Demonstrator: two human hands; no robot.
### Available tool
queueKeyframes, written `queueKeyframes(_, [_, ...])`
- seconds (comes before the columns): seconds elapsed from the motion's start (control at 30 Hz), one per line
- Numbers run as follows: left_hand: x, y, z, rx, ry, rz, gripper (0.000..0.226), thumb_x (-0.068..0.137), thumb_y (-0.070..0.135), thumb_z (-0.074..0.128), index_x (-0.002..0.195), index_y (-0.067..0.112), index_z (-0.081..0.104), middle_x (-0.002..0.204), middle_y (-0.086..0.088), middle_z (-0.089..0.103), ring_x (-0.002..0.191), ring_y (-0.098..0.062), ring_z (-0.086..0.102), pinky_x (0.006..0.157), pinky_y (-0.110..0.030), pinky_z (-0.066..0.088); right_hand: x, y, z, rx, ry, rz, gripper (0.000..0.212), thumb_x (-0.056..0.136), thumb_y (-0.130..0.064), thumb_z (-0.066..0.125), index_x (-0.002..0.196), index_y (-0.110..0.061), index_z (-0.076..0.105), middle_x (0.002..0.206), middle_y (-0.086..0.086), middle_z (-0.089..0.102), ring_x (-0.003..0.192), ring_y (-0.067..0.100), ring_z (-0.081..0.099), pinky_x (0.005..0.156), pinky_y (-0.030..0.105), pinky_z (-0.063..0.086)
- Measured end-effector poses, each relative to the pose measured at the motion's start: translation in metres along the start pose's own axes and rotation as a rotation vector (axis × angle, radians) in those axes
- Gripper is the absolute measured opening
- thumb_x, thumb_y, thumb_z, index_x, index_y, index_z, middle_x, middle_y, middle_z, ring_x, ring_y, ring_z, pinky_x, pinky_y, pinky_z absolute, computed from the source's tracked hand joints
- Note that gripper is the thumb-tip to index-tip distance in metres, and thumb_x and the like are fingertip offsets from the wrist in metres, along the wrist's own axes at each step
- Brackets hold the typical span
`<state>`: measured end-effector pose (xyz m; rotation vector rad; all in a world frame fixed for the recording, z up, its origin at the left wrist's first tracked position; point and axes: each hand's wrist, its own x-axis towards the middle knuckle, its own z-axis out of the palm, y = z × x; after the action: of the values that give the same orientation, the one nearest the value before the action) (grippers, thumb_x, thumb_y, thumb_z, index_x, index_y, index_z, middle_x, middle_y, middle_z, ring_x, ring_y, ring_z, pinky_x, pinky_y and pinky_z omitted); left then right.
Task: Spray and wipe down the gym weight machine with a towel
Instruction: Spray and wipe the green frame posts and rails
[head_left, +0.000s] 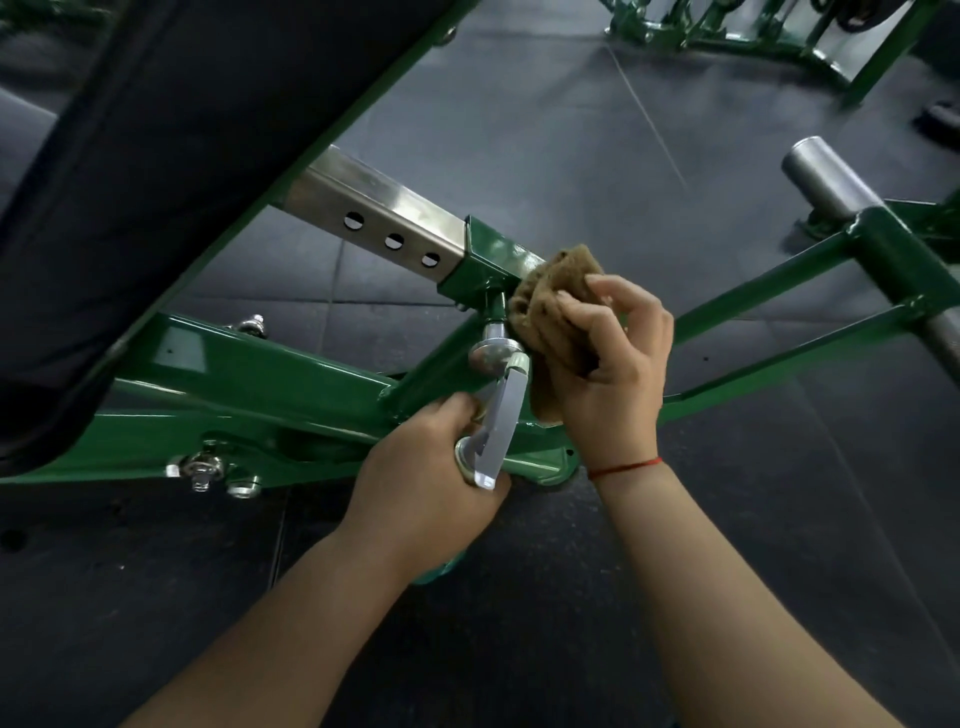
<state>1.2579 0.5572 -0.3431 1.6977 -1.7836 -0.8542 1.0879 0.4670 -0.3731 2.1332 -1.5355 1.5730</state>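
- While the right hand (608, 364) grips the bunched brown towel (558, 306), the cloth presses on the green machine frame (249, 364) (beside its chrome knob (493, 356)).
- The left hand (426, 467) curls round the spray bottle (501, 415), just below the towel.

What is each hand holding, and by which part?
The left hand grips the spray bottle round its neck; the right hand clutches the towel, bunched up.

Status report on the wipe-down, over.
Left grip holds spray bottle. Right grip presses brown towel against green frame sleeve. Chrome pin knob sits right beside the towel.
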Motion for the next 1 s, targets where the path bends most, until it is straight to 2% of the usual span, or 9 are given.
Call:
queueKeyframes(0.07, [-0.001,0.000,-0.002,-0.001,0.001,-0.003,0.031,0.082,0.027,0.073,0.092,0.040,0.046,0.078,0.017,0.052,0.068,0.002,0.052,0.057,-0.010,0.031,-0.007,0.007,-0.001,-0.039,0.012,0.016,0.021,0.082,-0.011,0.082,0.102,-0.009,0.076,0.120,0.018,0.058,0.108,0.034,0.051,0.093,0.035,0.046])
queueKeyframes(0.13, [-0.001,0.000,-0.003,0.008,0.004,0.005,0.031,0.083,0.028,0.071,0.093,0.041,0.046,0.077,0.018,0.052,0.068,0.005,0.052,0.056,-0.009,0.032,-0.009,0.013,-0.003,-0.102,0.008,0.019,0.019,0.082,-0.011,0.081,0.100,-0.009,0.076,0.117,0.018,0.057,0.104,0.033,0.050,0.087,0.045,0.049])
queueKeyframes(0.23, [-0.004,-0.002,-0.005,-0.003,-0.002,0.008,0.029,0.083,0.027,0.072,0.094,0.040,0.048,0.080,0.016,0.054,0.071,0.001,0.053,0.059,-0.012,0.033,-0.009,0.010,0.000,-0.141,0.003,-0.089,0.016,0.083,-0.011,0.081,0.098,-0.010,0.076,0.116,0.012,0.054,0.104,0.032,0.049,0.082,0.052,0.049])
queueKeyframes(0.33, [-0.006,-0.006,-0.005,0.003,-0.030,0.007,0.030,0.083,0.026,0.074,0.097,0.037,0.050,0.085,0.014,0.057,0.076,-0.003,0.055,0.061,-0.018,0.037,-0.007,-0.003,0.006,-0.120,0.001,-0.219,0.008,0.088,-0.014,0.078,0.094,-0.009,0.077,0.118,0.006,0.048,0.106,0.030,0.046,0.083,0.050,0.048])
queueKeyframes(0.43, [-0.006,-0.008,-0.004,0.026,-0.049,-0.007,0.032,0.083,0.025,0.074,0.098,0.038,0.048,0.084,0.016,0.054,0.074,-0.003,0.054,0.060,-0.017,0.035,-0.011,0.001,0.010,-0.184,-0.006,-0.260,0.004,0.087,-0.013,0.078,0.088,-0.013,0.075,0.117,0.003,0.050,0.106,0.031,0.047,0.083,0.049,0.045])
queueKeyframes(0.63, [-0.002,-0.006,-0.002,0.038,-0.067,-0.022,0.024,0.084,0.028,0.070,0.100,0.033,0.053,0.082,0.015,0.054,0.069,-0.003,0.051,0.057,-0.017,0.032,-0.031,0.013,0.010,-0.256,-0.059,-0.089,0.022,0.071,-0.002,0.084,0.085,-0.016,0.074,0.113,0.002,0.054,0.106,0.030,0.045,0.083,0.043,0.037])
queueKeyframes(0.73, [0.001,-0.004,0.001,0.050,-0.063,-0.006,0.023,0.083,0.030,0.071,0.101,0.030,0.056,0.081,0.012,0.055,0.069,-0.005,0.052,0.056,-0.019,0.032,-0.022,0.005,0.009,-0.172,-0.081,-0.162,0.014,0.079,-0.003,0.080,0.086,-0.013,0.075,0.111,0.006,0.058,0.105,0.029,0.045,0.083,0.047,0.044])
queueKeyframes(0.87, [0.004,0.000,0.005,0.023,-0.059,0.002,0.027,0.084,0.029,0.072,0.101,0.035,0.052,0.082,0.015,0.055,0.071,-0.003,0.053,0.058,-0.016,0.032,-0.009,0.011,0.001,-0.104,-0.106,-0.249,0.004,0.084,-0.009,0.079,0.083,-0.011,0.075,0.115,-0.002,0.050,0.106,0.027,0.045,0.085,0.041,0.046])
queueKeyframes(1.0, [0.007,-0.001,0.008,0.031,-0.064,-0.011,0.025,0.086,0.030,0.071,0.106,0.033,0.055,0.085,0.015,0.058,0.075,-0.002,0.056,0.060,-0.018,0.039,-0.021,0.029,-0.005,-0.193,-0.115,-0.149,0.017,0.073,0.003,0.080,0.083,-0.010,0.074,0.112,0.001,0.053,0.104,0.028,0.045,0.081,0.046,0.047])
